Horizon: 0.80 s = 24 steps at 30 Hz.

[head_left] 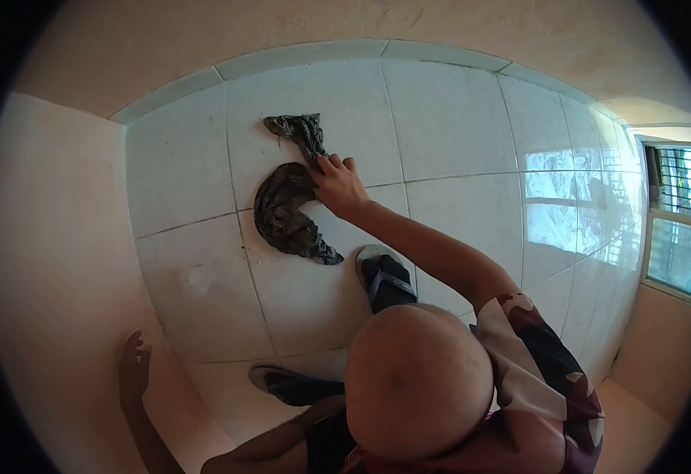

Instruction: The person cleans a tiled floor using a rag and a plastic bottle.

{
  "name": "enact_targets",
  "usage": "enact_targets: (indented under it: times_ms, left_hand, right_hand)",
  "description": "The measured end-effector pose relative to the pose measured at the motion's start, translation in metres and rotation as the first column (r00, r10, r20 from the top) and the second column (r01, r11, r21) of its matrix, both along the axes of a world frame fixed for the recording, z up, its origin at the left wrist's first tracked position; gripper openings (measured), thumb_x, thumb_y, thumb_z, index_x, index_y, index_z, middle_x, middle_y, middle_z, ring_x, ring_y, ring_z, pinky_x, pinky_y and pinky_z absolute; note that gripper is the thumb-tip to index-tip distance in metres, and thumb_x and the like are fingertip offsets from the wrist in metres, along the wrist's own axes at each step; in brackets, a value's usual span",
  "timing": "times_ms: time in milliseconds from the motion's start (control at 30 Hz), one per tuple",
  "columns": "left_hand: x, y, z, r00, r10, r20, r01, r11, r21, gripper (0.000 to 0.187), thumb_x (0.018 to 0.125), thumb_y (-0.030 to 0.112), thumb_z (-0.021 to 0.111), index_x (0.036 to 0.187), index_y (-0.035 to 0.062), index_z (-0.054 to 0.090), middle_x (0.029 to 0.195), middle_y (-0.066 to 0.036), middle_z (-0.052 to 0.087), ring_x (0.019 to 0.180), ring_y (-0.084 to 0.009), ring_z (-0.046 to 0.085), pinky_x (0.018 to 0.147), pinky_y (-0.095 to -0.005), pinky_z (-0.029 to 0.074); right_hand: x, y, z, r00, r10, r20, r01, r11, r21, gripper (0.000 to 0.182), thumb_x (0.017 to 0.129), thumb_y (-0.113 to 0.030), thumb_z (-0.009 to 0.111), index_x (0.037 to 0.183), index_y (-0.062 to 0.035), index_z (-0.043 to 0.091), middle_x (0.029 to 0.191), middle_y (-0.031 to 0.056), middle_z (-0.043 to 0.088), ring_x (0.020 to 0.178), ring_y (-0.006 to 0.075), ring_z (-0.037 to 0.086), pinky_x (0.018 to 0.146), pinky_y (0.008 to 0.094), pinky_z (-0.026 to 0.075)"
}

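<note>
A dark, crumpled, wet-looking cloth (286,213) lies on the white tiled floor in a curved shape, its upper end stretching up and to the left. My right hand (339,186) has its fingers closed on the cloth near its narrow middle. Away to the lower left, my left hand (134,370) is raised by the pink wall, fingers loosely bent and apart, with nothing in it. Whether it touches the wall I cannot tell.
Feet in dark socks and sandals (385,278) stand below the cloth, beside a bare knee (416,379). Walls (61,197) border the tiles (456,110) at the left and top. A barred window (681,213) is at the far right, and its light reflects on the floor.
</note>
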State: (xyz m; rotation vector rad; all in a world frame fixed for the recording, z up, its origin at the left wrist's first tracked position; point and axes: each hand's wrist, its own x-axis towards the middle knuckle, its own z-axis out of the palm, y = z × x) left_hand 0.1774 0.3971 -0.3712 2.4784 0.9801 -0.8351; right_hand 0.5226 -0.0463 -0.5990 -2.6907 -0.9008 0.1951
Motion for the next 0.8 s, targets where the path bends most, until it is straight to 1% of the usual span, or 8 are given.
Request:
enact_targets:
  times_ms: [100, 233, 333, 433, 567, 633, 700, 800]
  left_hand:
    - [-0.007, -0.019, -0.019, 1.000, -0.021, -0.011, 0.021, 0.998, -0.056, 0.048, 0.106, 0.027, 0.057, 0.149, 0.0075, 0.050, 0.131, -0.018, 0.064, 0.110, -0.0270, 0.067, 0.096, -0.0410, 0.053]
    - [-0.049, -0.018, -0.062, 0.997, 0.020, -0.072, -0.028, 0.994, -0.110, 0.048, 0.105, 0.028, 0.058, 0.148, 0.0076, 0.051, 0.129, -0.018, 0.065, 0.113, -0.0276, 0.067, 0.097, -0.0409, 0.052]
    - [-0.065, -0.016, -0.090, 0.992, 0.106, -0.063, -0.117, 0.969, -0.217, 0.048, 0.104, 0.028, 0.060, 0.147, 0.0075, 0.052, 0.126, -0.017, 0.067, 0.113, -0.0282, 0.067, 0.097, -0.0409, 0.053]
    - [-0.069, -0.021, -0.081, 0.936, -0.060, -0.347, 0.010, 0.989, -0.144, 0.048, 0.103, 0.028, 0.061, 0.146, 0.0068, 0.053, 0.126, -0.017, 0.067, 0.114, -0.0295, 0.067, 0.098, -0.0421, 0.052]
    - [-0.056, -0.014, -0.088, 0.984, 0.062, -0.169, -0.097, 0.974, -0.204, 0.046, 0.104, 0.027, 0.060, 0.145, 0.0071, 0.054, 0.128, -0.018, 0.066, 0.113, -0.0305, 0.067, 0.097, -0.0424, 0.053]
    - [-0.040, -0.005, -0.098, 0.994, 0.034, -0.104, -0.052, 0.983, -0.174, 0.046, 0.104, 0.027, 0.059, 0.145, 0.0075, 0.054, 0.128, -0.018, 0.066, 0.112, -0.0304, 0.067, 0.096, -0.0422, 0.053]
    - [-0.044, -0.007, -0.089, 0.909, -0.398, -0.123, 0.398, 0.917, -0.026, 0.046, 0.103, 0.027, 0.060, 0.144, 0.0078, 0.055, 0.129, -0.018, 0.065, 0.111, -0.0307, 0.068, 0.095, -0.0429, 0.054]
    - [0.001, -0.055, -0.069, 0.999, 0.029, -0.020, -0.032, 0.972, -0.232, 0.044, 0.102, 0.027, 0.062, 0.141, 0.0068, 0.057, 0.131, -0.018, 0.065, 0.113, -0.0321, 0.067, 0.099, -0.0450, 0.052]
  right_hand:
    - [0.003, -0.074, -0.004, 0.941, 0.250, 0.228, -0.268, 0.962, 0.049, 0.027, 0.079, -0.018, 0.073, 0.106, -0.0138, 0.075, 0.137, 0.0024, 0.063, 0.119, 0.0257, 0.055, 0.092, 0.0502, 0.040]
    - [0.051, -0.169, 0.009, 0.876, -0.308, 0.372, 0.358, 0.931, -0.071, 0.023, 0.080, -0.016, 0.072, 0.103, -0.0142, 0.075, 0.132, 0.0004, 0.066, 0.122, 0.0230, 0.055, 0.093, 0.0495, 0.035]
    - [0.032, -0.169, -0.009, 0.887, -0.373, 0.272, 0.405, 0.912, -0.070, 0.030, 0.080, -0.012, 0.072, 0.110, -0.0149, 0.075, 0.136, -0.0005, 0.066, 0.124, 0.0217, 0.055, 0.095, 0.0495, 0.034]
    - [0.031, -0.226, 0.008, 0.962, 0.022, 0.273, 0.015, 0.991, -0.131, 0.033, 0.084, -0.012, 0.072, 0.117, -0.0163, 0.075, 0.143, -0.0032, 0.063, 0.132, 0.0239, 0.051, 0.098, 0.0507, 0.032]
    - [0.073, -0.213, -0.009, 0.687, -0.668, 0.288, 0.702, 0.712, -0.022, 0.034, 0.087, -0.010, 0.063, 0.118, -0.0129, 0.075, 0.134, 0.0015, 0.069, 0.131, 0.0281, 0.053, 0.099, 0.0508, 0.034]
    - [0.050, -0.194, -0.007, 0.932, -0.288, 0.220, 0.282, 0.957, 0.059, 0.031, 0.086, -0.011, 0.067, 0.115, -0.0144, 0.075, 0.138, -0.0009, 0.067, 0.134, 0.0240, 0.052, 0.098, 0.0513, 0.033]
    - [0.063, -0.229, 0.010, 0.965, -0.030, 0.259, 0.057, 0.994, -0.097, 0.030, 0.087, -0.012, 0.068, 0.115, -0.0190, 0.075, 0.141, -0.0042, 0.066, 0.134, 0.0252, 0.052, 0.099, 0.0523, 0.032]
    - [0.108, -0.227, -0.003, 0.754, -0.548, 0.361, 0.623, 0.772, -0.129, 0.030, 0.086, -0.013, 0.067, 0.113, -0.0208, 0.078, 0.134, -0.0044, 0.069, 0.136, 0.0263, 0.050, 0.099, 0.0528, 0.031]
